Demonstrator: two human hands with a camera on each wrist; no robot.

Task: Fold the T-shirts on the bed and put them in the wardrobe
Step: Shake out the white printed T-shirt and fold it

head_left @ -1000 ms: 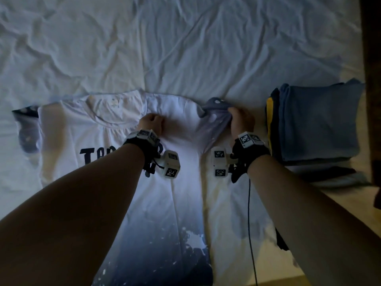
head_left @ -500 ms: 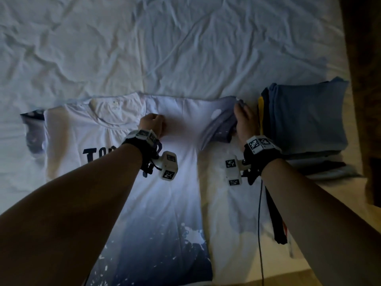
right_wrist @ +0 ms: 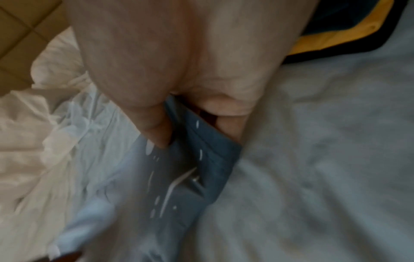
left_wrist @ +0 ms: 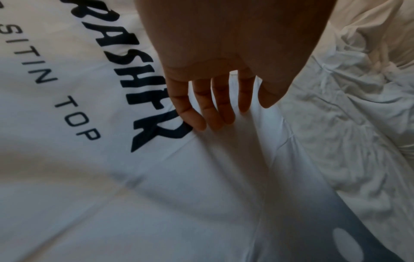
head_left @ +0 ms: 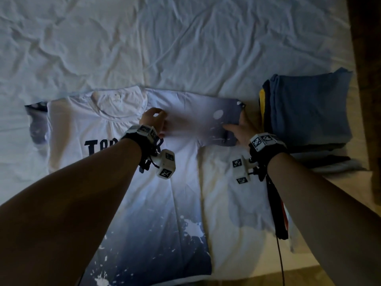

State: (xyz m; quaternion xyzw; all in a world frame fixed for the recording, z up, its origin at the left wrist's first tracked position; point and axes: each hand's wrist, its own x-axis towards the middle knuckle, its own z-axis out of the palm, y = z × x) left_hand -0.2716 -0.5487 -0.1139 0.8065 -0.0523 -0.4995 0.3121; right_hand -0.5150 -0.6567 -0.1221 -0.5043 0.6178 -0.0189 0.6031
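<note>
A white T-shirt [head_left: 115, 162] with dark lettering and a blue splattered hem lies flat, face up, on the bed. Its right sleeve [head_left: 218, 120] is stretched out toward the right. My right hand [head_left: 240, 129] pinches the dark blue cuff [right_wrist: 201, 150] of that sleeve, thumb above and fingers under the cloth. My left hand [head_left: 153, 120] rests on the shirt's chest near the right shoulder, its straight fingers [left_wrist: 201, 113] pressing the fabric beside the lettering [left_wrist: 139, 92].
A pile of folded shirts [head_left: 309, 112], blue on top with a yellow and dark one beneath, sits at the bed's right edge. The crumpled white bedsheet [head_left: 185, 38] spreads beyond the shirt. A dark wooden edge [head_left: 367, 79] runs along the far right.
The right hand has drawn the bunched sleeve outward to the right until it lies flat and stretched. The left hand has stayed on the chest, its fingers now loosened.
</note>
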